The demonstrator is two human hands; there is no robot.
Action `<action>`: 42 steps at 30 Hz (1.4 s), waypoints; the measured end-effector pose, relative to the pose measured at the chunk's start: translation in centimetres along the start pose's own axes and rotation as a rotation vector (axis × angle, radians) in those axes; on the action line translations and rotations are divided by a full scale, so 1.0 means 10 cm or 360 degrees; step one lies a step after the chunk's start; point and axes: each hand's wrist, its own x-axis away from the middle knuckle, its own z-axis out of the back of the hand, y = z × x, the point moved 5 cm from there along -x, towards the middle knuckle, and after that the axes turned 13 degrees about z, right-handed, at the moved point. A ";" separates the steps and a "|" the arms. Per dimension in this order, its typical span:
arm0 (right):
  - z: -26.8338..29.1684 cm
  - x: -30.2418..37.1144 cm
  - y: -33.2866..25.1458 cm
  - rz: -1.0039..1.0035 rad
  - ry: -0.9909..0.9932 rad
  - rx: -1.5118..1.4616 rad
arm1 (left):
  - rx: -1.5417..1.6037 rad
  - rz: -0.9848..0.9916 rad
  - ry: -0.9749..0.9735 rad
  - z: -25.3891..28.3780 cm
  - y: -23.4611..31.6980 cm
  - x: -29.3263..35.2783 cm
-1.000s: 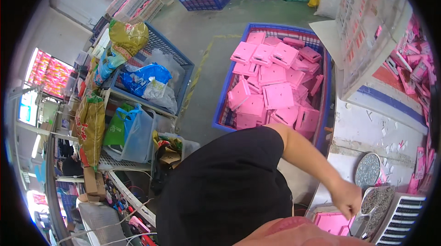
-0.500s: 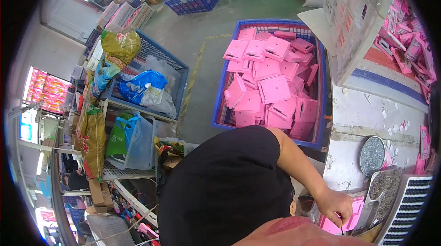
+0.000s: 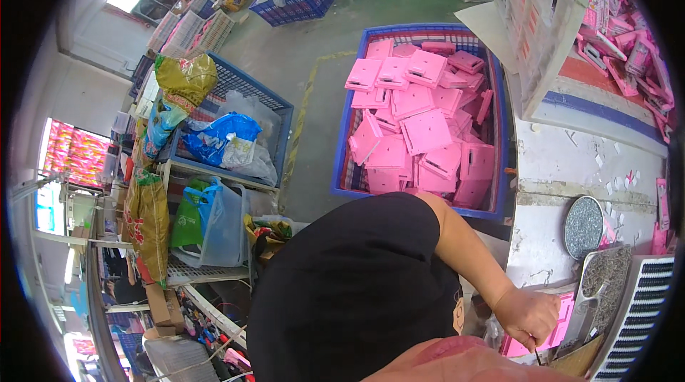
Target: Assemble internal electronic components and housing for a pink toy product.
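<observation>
Head view: the right hand (image 3: 529,316) is curled tight, fingers pinching a thin tool point-down over a pink part (image 3: 553,332) flat on the bench (image 3: 571,161), beside a screw tray (image 3: 606,278). The left hand is out of sight. The crate (image 3: 347,132) holds more parts within reach.

Your bench (image 3: 571,154) occupies the right side. A crate (image 3: 499,104) filled with flat housings (image 3: 424,129) stands on the floor just left of it. On the bench near you, a round dish (image 3: 584,216) lies far of a tray (image 3: 606,278); a ribbed panel (image 3: 642,318) sits right of that tray. A wire cage (image 3: 235,107) holding bags (image 3: 214,136) stands further left.
</observation>
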 end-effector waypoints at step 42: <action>0.33 0.53 -0.09 -0.0226 -0.0297 0.1089 | -0.0314 0.0328 -0.1196 -0.36 -0.66 -0.12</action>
